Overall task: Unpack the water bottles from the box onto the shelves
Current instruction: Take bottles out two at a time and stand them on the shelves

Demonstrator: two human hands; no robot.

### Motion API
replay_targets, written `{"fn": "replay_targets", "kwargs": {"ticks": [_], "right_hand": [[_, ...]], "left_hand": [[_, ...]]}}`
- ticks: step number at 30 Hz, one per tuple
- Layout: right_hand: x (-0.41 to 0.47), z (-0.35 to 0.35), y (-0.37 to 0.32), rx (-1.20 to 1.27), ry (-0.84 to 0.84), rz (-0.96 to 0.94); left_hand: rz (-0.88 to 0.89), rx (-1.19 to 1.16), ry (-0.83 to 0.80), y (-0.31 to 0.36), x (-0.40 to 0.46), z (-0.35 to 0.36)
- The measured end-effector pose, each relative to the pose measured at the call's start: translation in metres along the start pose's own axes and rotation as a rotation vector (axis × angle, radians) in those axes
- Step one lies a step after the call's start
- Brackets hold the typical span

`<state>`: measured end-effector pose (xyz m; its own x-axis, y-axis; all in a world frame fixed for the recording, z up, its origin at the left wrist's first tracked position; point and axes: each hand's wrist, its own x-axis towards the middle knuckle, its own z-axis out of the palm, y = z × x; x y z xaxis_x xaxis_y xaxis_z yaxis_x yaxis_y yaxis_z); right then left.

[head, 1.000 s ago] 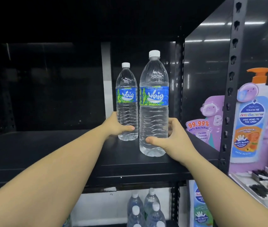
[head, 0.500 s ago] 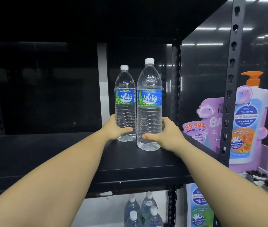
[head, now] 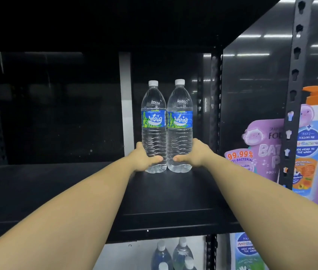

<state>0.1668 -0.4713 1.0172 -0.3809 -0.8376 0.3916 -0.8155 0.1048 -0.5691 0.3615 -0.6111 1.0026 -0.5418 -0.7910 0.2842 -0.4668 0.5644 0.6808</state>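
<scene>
Two clear water bottles with white caps and blue-green labels stand upright, side by side and touching, deep on the black shelf (head: pixel 173 193). My left hand (head: pixel 144 158) grips the base of the left bottle (head: pixel 153 121). The right bottle (head: pixel 180 121) is held low down by my right hand (head: pixel 195 154), thumb across its front. Both arms reach far in over the shelf. The box is out of view.
A black perforated upright (head: pixel 292 106) bounds the shelf bay on the right. Beyond it stands a purple soap display with an orange-pump bottle (head: pixel 313 137). Several more water bottles (head: pixel 173 256) stand on the shelf below. The shelf's left part is dark and bare.
My right hand has pushed the right bottle back until it stands level with the left one. Both arms reach further in.
</scene>
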Motion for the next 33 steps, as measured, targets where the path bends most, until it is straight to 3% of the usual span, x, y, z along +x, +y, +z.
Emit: {"fn": "replay_targets", "kwargs": {"ticks": [10,19,33], "right_hand": [[0.032,0.015,0.023,0.045,-0.007,-0.001],[0.018,0.018,0.02,0.092,0.057,-0.005],[0.017,0.021,0.022,0.086,0.011,0.003]], "left_hand": [[-0.036,-0.003,-0.111,-0.002,0.017,-0.001],[0.043,-0.066,0.043,-0.01,0.006,0.008],[0.016,-0.043,0.193,-0.01,0.004,0.009]]}}
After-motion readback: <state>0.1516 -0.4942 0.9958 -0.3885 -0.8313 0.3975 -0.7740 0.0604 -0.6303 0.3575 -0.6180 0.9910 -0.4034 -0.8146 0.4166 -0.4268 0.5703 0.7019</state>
